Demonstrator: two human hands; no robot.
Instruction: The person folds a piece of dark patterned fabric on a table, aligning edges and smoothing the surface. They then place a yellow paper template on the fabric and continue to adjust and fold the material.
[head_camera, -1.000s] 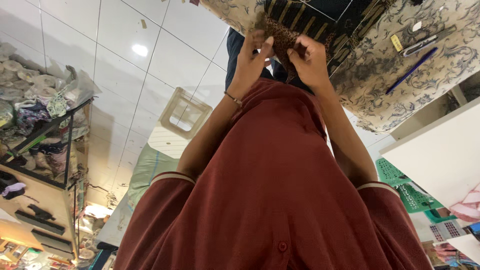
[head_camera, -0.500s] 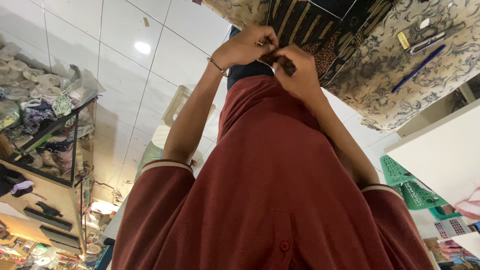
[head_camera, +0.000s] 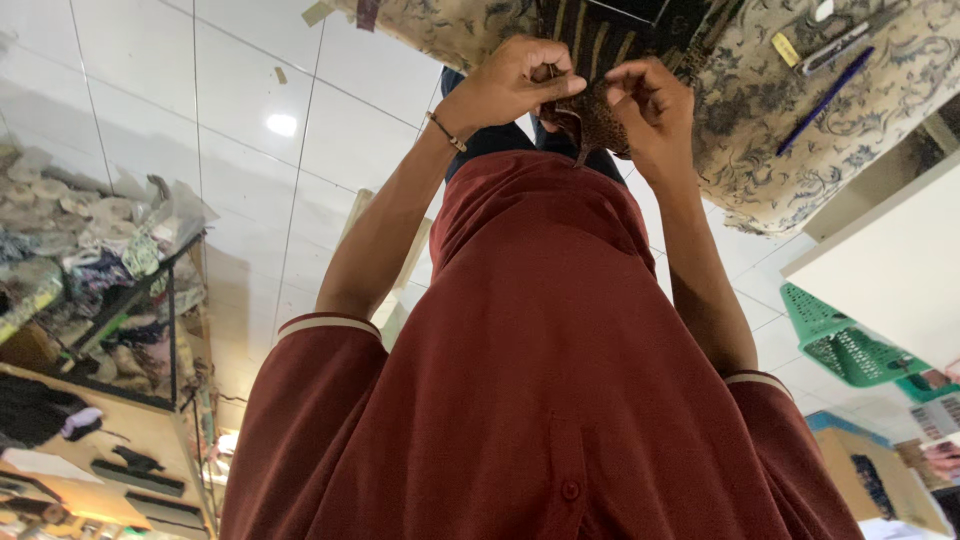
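Head view, looking down past a maroon shirt (head_camera: 540, 380): both hands meet at the far edge of the chest, just over the near rim of a table (head_camera: 760, 150) draped in a flowered cover.

The left hand (head_camera: 515, 80), with a thin bracelet (head_camera: 445, 132) at the wrist, is curled nearly closed, thumb and forefinger nipping the left edge of a small brown patterned scrap (head_camera: 598, 122). The right hand (head_camera: 648, 105) is folded the same way and pinches the scrap's right edge. The two pinches sit close together, and a short tail of the scrap hangs toward the shirt. How the fingertips lie underneath the scrap I cannot tell.

This looks like fine fingertip work on the scrap's edge. It would go best with the pinches kept close, so the scrap stays taut between them. Grip with the fingertips rather than the whole fingers, and brace the wrists steady near the table rim. Pulling the hands apart hard could distort or fray so small a piece, I judge.

A blue pen (head_camera: 825, 100) and metal snips (head_camera: 845, 40) lie far right on the table, well apart from the hands. A green basket (head_camera: 845, 345) sits on the floor to the right, and a cluttered shelf (head_camera: 100, 290) stands at left.
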